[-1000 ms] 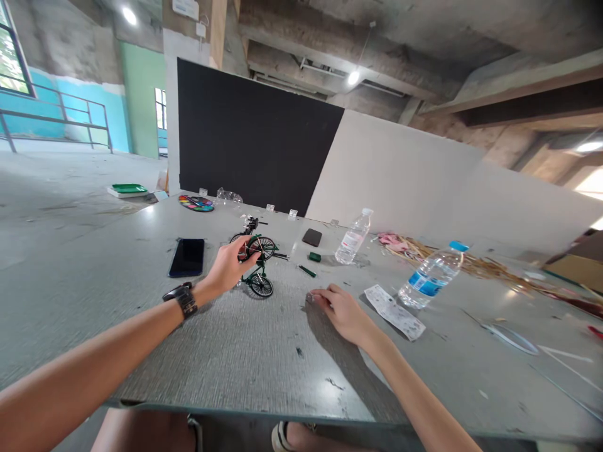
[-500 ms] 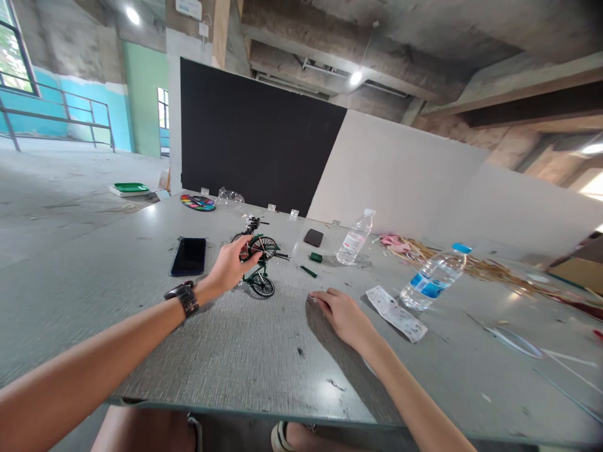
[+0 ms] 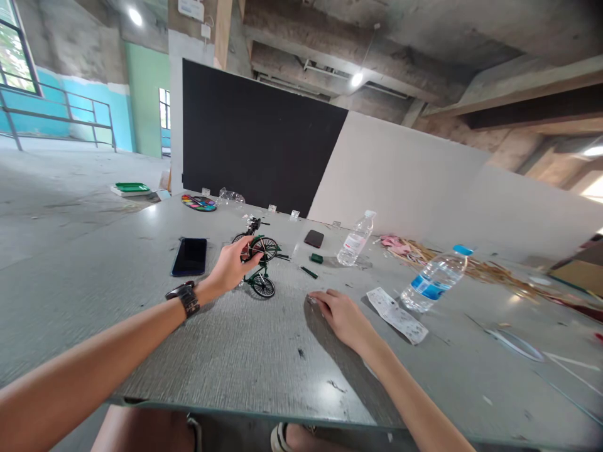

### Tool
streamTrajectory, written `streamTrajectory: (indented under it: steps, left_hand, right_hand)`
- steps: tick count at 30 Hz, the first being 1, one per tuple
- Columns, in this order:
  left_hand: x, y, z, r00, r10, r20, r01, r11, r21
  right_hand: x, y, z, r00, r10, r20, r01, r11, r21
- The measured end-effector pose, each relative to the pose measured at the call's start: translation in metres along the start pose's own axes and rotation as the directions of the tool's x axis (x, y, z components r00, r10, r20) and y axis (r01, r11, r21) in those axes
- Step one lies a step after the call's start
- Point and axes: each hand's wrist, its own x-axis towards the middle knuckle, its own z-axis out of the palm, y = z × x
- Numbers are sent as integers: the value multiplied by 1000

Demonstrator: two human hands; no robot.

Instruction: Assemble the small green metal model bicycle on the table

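A small green model bicycle (image 3: 263, 287) stands on the grey table, its dark wheels showing. My left hand (image 3: 232, 258), a dark watch on its wrist, is closed on the model with thumb and fingers about an upper wheel (image 3: 264, 248). Part of the frame is hidden behind these fingers. To the right, my right hand (image 3: 340, 312) lies low on the table with its fingertips pinched together. Something tiny and shiny seems to be at those fingertips, too small to name. Between the hands and farther back lie a thin green piece (image 3: 309, 272) and a small green block (image 3: 316, 258).
A phone (image 3: 189, 257) lies left of the bicycle, with a paint palette (image 3: 198, 202) behind. Two water bottles, one clear-capped (image 3: 355, 240) and one blue-capped (image 3: 434, 280), stand right, near a printed paper slip (image 3: 396, 315). A dark flat object (image 3: 314, 238) lies farther back.
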Motion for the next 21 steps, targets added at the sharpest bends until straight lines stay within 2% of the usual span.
streamTrajectory:
  steps: [6,18,21]
  left_hand:
    - [0,-1,1,1000,-1,2,2,998,-62]
    - [1,3,1,1000,23,-11,-23,999,-44]
    - [1,2,1,1000,24,-14,-24,1000,-4]
  right_hand:
    - [1,4,6,1000,-4,-1,4,1000,-9]
    - [2,0,9,1000,15,-5,-16,995,-103]
    - [2,0,9,1000,12,-2,-13,996,-84]
